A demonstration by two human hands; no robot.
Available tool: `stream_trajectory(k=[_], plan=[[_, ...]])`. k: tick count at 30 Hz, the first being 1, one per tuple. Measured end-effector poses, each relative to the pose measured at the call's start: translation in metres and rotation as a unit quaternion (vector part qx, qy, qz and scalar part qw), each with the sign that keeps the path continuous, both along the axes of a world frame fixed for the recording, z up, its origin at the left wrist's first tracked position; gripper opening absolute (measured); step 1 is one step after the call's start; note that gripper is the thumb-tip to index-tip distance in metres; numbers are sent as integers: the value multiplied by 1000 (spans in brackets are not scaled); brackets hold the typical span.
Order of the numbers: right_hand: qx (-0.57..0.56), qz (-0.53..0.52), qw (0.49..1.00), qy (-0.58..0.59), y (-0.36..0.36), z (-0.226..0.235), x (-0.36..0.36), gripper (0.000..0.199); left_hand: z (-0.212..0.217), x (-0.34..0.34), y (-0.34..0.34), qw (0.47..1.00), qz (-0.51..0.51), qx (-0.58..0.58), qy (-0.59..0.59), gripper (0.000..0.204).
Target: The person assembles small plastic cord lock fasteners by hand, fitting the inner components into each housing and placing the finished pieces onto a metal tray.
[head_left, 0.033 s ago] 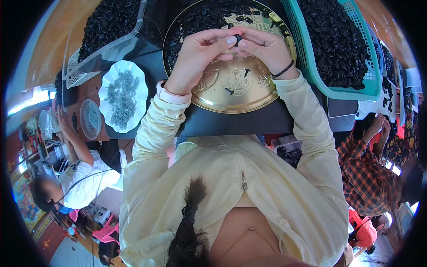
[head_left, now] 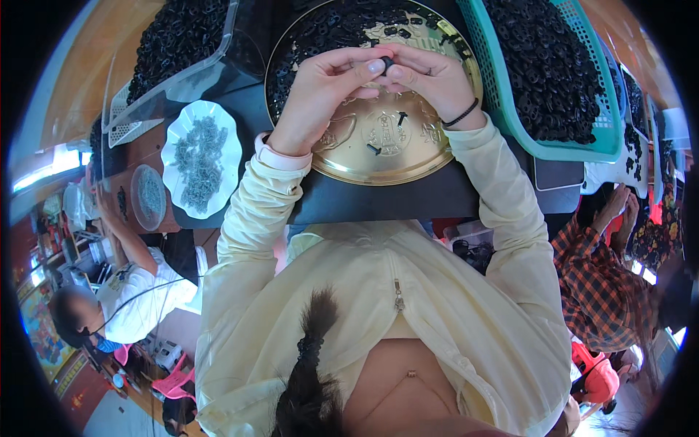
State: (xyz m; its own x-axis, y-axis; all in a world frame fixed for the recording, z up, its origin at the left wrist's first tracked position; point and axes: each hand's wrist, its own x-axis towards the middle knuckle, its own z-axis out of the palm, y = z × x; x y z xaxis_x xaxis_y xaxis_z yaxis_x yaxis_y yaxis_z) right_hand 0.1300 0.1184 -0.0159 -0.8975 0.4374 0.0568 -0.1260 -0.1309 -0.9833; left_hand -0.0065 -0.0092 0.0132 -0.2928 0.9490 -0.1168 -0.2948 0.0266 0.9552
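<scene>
Over a round golden tray (head_left: 393, 171), my left hand (head_left: 338, 80) and my right hand (head_left: 429, 80) meet with their fingertips together. Between them they pinch a small black plastic part (head_left: 386, 64); its exact kind is partly covered by the thumbs. Small black pieces (head_left: 320, 36) lie heaped along the tray's far and left side. A few more are scattered at its far right. Two small dark pin-like parts, one (head_left: 402, 117) below my right hand and one (head_left: 374, 149) nearer me, rest on the bare golden surface.
A white scalloped plate (head_left: 231, 164) of small greyish metal pieces stands left, beside a round clear dish (head_left: 149, 197). A clear bin (head_left: 218, 65) and a teal basket (head_left: 582, 149) hold heaped black parts. Co-workers sit left (head_left: 145, 298) and right (head_left: 604, 284).
</scene>
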Motion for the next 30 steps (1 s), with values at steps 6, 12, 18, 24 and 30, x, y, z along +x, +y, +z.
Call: stream_trajectory(k=[6, 12, 18, 24, 30], plan=[[-96, -48, 985, 132, 0, 1, -4, 40, 54, -5, 25, 984, -18, 7, 178, 27], [-153, -175, 971, 56, 10, -10, -3, 32, 112, 16, 70, 964, -119, 205, 121, 37], [-204, -269, 941, 30, 10, -14, -1, 22, 51, -24, 78, 817, -32, 184, 545, 28], [-201, -307, 929, 57, 7, -10, -3, 24, -21, -20, 85, 671, 13, 97, 734, 23], [-137, -308, 938, 82, 9, -12, -4, 26, 11, -13, 76, 646, -26, 112, 754, 13]])
